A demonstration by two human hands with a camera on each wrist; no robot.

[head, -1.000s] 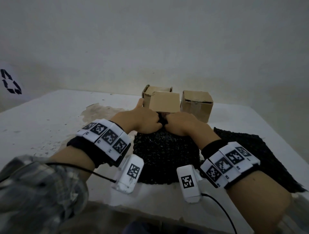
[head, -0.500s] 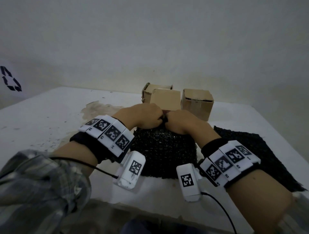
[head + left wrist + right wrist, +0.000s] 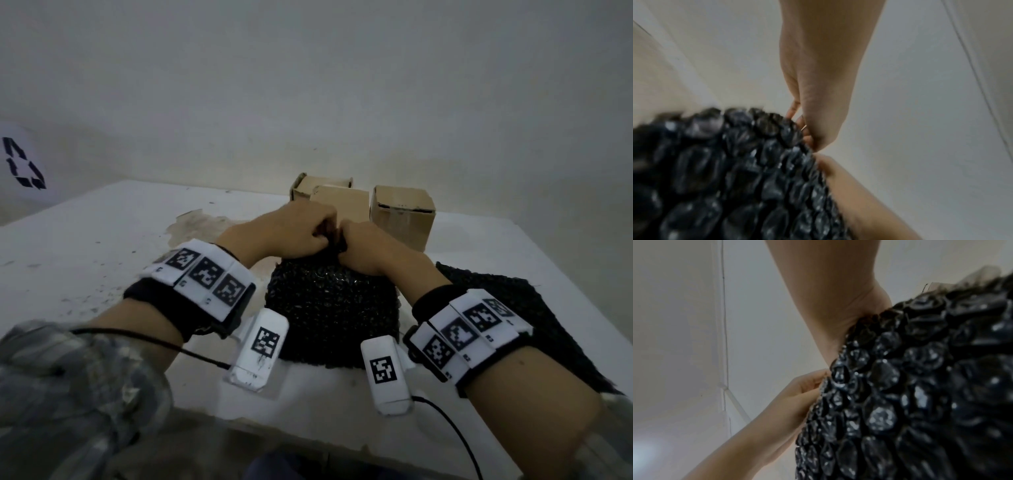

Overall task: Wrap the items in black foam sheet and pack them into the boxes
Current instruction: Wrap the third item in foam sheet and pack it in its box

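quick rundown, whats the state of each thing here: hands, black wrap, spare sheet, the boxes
left hand: fingers curled, gripping the top of the bubbled black foam sheet bundle
right hand: likewise gripping the bundle top
bubbled black foam sheet bundle: gathered upward around a hidden item, resting on the white table
second black foam sheet: lying flat on the table
right brown cardboard box: upright, top closed
two other brown cardboard boxes: partly hidden; open or closed unclear

three cardboard boxes [image 3: 400, 216] stand close together at the table's [image 3: 85, 246] far edge, just behind the black wrapped bundle [image 3: 332, 308] — little gap there. a loose black foam sheet [image 3: 534, 315] covers the right side. the left side lies bare apart from a stain [image 3: 195, 226] — open passage.
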